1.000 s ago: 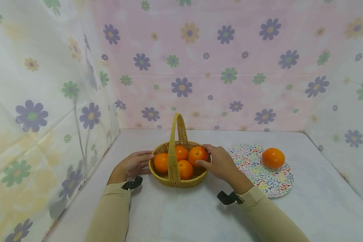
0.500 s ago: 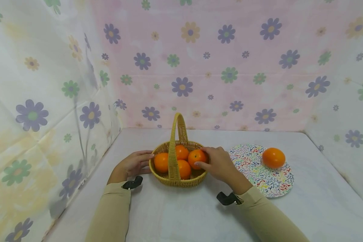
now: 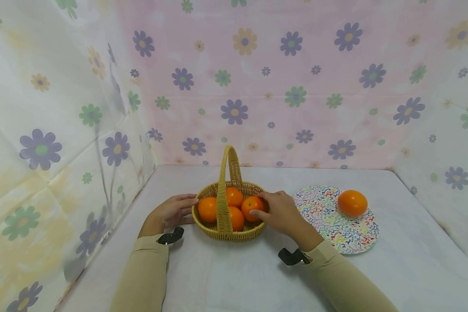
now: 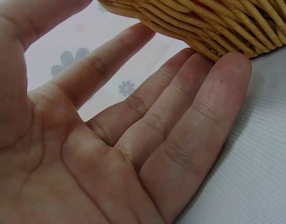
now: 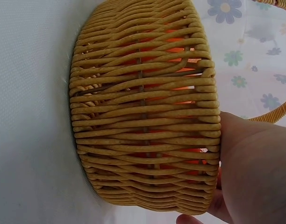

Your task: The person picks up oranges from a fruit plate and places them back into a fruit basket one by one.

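Note:
A yellow wicker basket (image 3: 238, 236) with a tall arched handle stands on the white table, with several oranges inside. My right hand (image 3: 282, 212) reaches over the right rim and holds the rightmost orange (image 3: 250, 206) between thumb and fingers, inside the basket. In the right wrist view, the woven wall (image 5: 143, 116) hides most of that fruit and the fingertips. My left hand (image 3: 175, 210) is at the basket's left side, fingers extended. The left wrist view has these fingers (image 4: 199, 102) reaching the underside of the wicker wall (image 4: 241, 28), palm turned up.
To the right lies a round, flat plate (image 3: 316, 203) with a multicoloured squiggle pattern, bearing one orange (image 3: 352, 203). Flower-printed cloth (image 3: 273, 130) walls in the table (image 3: 226, 277) at the back and both sides.
My right hand has shifted slightly left with the rightmost orange, and the front orange beside it has moved a little left too. The left hand and basket have stayed put.

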Demonstrator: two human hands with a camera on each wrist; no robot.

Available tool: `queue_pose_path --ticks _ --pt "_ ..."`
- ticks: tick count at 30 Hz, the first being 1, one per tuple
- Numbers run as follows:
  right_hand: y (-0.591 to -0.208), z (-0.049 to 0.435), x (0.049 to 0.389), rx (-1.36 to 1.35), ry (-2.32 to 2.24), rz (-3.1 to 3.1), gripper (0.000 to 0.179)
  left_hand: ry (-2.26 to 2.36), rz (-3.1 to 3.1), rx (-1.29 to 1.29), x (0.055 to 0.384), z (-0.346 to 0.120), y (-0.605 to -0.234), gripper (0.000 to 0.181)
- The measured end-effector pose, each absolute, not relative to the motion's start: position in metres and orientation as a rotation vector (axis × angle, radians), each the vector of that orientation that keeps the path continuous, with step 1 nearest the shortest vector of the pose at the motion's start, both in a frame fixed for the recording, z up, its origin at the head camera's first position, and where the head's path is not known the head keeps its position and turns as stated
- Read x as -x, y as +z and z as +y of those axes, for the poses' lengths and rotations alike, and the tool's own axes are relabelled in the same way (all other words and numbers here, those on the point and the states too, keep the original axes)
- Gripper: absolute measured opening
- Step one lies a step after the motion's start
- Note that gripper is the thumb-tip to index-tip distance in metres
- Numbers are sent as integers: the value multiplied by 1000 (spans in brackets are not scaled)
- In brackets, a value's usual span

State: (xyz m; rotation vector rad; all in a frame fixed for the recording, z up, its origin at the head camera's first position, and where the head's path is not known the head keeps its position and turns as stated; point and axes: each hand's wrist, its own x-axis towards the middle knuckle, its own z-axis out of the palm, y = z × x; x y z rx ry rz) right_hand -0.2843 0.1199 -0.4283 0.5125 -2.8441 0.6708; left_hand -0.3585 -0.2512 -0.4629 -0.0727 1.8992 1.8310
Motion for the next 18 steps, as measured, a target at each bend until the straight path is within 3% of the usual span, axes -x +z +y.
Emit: queue_pose_path --ticks 18 --pt "-425 119 282 -568 644 -2821 58 1832 1902 69 359 -251 -463 66"
